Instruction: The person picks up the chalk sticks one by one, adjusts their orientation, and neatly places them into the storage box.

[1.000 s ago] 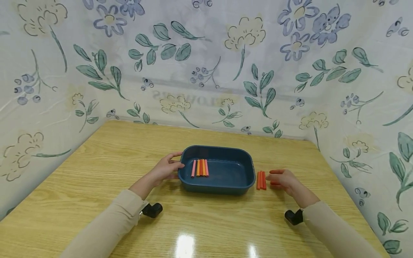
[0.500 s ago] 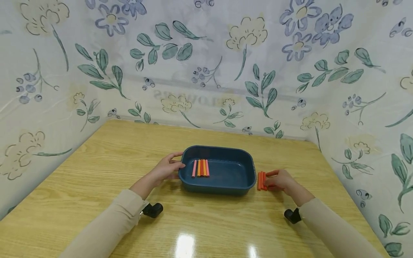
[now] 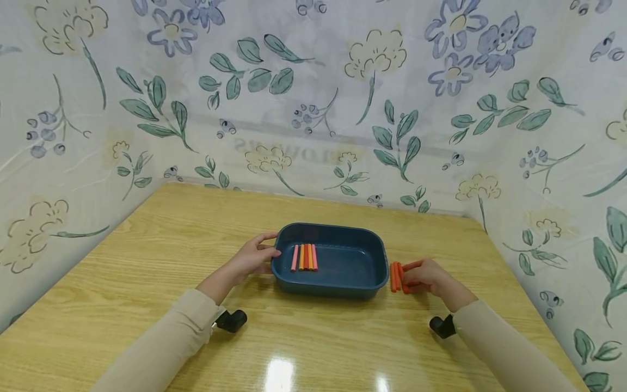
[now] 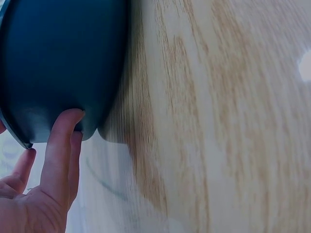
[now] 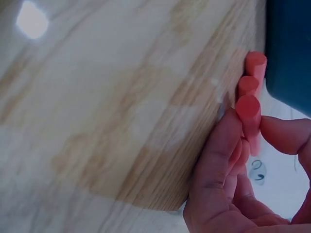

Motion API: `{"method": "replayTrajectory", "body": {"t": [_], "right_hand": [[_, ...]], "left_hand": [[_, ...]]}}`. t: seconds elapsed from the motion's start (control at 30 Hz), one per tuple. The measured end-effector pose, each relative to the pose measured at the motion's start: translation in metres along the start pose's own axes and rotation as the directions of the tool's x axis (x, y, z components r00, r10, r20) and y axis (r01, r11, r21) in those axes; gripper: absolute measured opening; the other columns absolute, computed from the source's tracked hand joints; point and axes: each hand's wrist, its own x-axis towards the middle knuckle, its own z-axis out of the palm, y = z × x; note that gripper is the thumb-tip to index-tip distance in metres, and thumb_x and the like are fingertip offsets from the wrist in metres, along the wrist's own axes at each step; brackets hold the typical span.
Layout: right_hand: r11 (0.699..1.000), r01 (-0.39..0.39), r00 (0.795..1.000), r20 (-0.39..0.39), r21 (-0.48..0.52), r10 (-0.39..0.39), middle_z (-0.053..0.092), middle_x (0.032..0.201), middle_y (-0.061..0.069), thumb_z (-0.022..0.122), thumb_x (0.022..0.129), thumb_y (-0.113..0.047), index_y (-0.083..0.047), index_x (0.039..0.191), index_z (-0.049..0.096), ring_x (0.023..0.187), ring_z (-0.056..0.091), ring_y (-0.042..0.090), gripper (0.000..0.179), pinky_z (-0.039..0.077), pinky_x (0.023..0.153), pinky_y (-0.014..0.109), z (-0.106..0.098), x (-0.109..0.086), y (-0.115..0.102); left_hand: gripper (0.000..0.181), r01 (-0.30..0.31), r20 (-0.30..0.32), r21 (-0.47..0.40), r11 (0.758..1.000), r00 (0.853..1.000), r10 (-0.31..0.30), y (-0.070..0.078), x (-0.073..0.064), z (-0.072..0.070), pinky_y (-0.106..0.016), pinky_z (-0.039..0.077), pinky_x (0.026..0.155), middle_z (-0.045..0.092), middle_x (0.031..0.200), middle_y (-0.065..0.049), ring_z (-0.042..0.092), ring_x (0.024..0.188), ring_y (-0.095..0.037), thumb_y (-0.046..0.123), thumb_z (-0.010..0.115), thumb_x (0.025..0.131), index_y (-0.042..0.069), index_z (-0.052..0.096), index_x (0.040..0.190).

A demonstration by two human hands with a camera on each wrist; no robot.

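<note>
Both hands busy, head view first. Left hand [image 3: 254, 256] grips the near end of the blue bin [image 3: 325, 289], thumb over the rim, fingers outside. Right hand [image 3: 427, 275] pinches a red stick [image 3: 404, 279] between thumb and fingers, just off the bin's other end. Two loose red sticks [image 3: 394, 277] lie between that hand and the bin. Inside the bin, nearer the left hand, lies a row of pink, orange and red sticks [image 3: 306, 257].

Under both hands: yellowish wood-grain table [image 3: 318, 337], glossy, two white glare spots on the person's side of the hands. Ahead of the hands the table runs back to a pale cloth [image 3: 313, 103] hung along the rear and both sides. Print is blue flowers, cream blooms, green leaves; faint backwards lettering shows through straight ahead. Beige sleeves [image 3: 161, 337] behind the hands, a black fitting [image 3: 232, 320] at each wrist.

Left wrist view: fingers on the bin's outer wall, one fingertip at the rim. Grain fills the side away from the hand, glare at the edge. Pale cloth past the fingers.

Right wrist view: three red ends in a row, the pinched one nearest the hand, bin wall just beyond. Can't tell if it's off the table. Grain and glare to one side of the fingers, printed cloth behind the thumb.
</note>
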Motion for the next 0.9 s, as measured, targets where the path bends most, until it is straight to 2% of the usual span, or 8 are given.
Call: {"method": "replayTrajectory", "body": {"t": [0.3, 0.43, 0.63, 0.9], "right_hand": [[0.995, -0.034, 0.999, 0.007, 0.097, 0.034, 0.057, 0.091, 0.009, 0.058, 0.079, 0.006, 0.013, 0.125, 0.04, 0.07, 0.058, 0.015, 0.051, 0.054, 0.069, 0.03, -0.004, 0.002, -0.001], [0.988, -0.029, 1.0, 0.015, 0.15, 0.027, 0.061, 0.088, 0.007, 0.057, 0.08, 0.005, 0.012, 0.128, 0.038, 0.072, 0.06, 0.013, 0.053, 0.054, 0.07, 0.029, -0.006, 0.001, -0.005], [0.983, -0.002, 0.999, 0.05, 0.182, -0.007, 0.06, 0.088, 0.007, 0.051, 0.089, 0.0, 0.014, 0.133, 0.031, 0.074, 0.061, 0.014, 0.051, 0.054, 0.072, 0.028, -0.007, -0.001, -0.011], [0.976, 0.016, 0.998, 0.059, 0.217, -0.03, 0.054, 0.09, 0.009, 0.049, 0.088, -0.001, 0.014, 0.135, 0.027, 0.074, 0.06, 0.014, 0.055, 0.054, 0.074, 0.028, -0.005, -0.001, -0.018]], "left_hand": [[0.057, -0.002, -0.008, 0.003, 1.0, 1.0, 0.002, -0.001, 0.0, 0.0, -0.04, 0.055, 0.074, 0.045, 0.126, -0.028, 0.059, 0.1, -0.032, 0.007, 0.052, 0.092, 0.006, 0.028, 0.144], [0.057, -0.002, -0.008, 0.009, 1.0, 1.0, 0.002, -0.001, 0.0, -0.001, -0.039, 0.055, 0.074, 0.045, 0.125, -0.027, 0.059, 0.1, -0.031, 0.007, 0.052, 0.092, 0.006, 0.029, 0.144], [0.057, 0.003, -0.005, 0.002, 1.0, 1.0, -0.003, -0.001, -0.002, -0.001, -0.039, 0.055, 0.074, 0.045, 0.125, -0.026, 0.058, 0.101, -0.033, 0.007, 0.052, 0.091, 0.007, 0.029, 0.144], [0.057, 0.003, -0.001, -0.01, 1.0, 1.0, -0.003, 0.001, -0.003, -0.002, -0.039, 0.055, 0.075, 0.043, 0.128, -0.027, 0.056, 0.106, -0.036, 0.007, 0.051, 0.092, 0.007, 0.028, 0.144]]}}
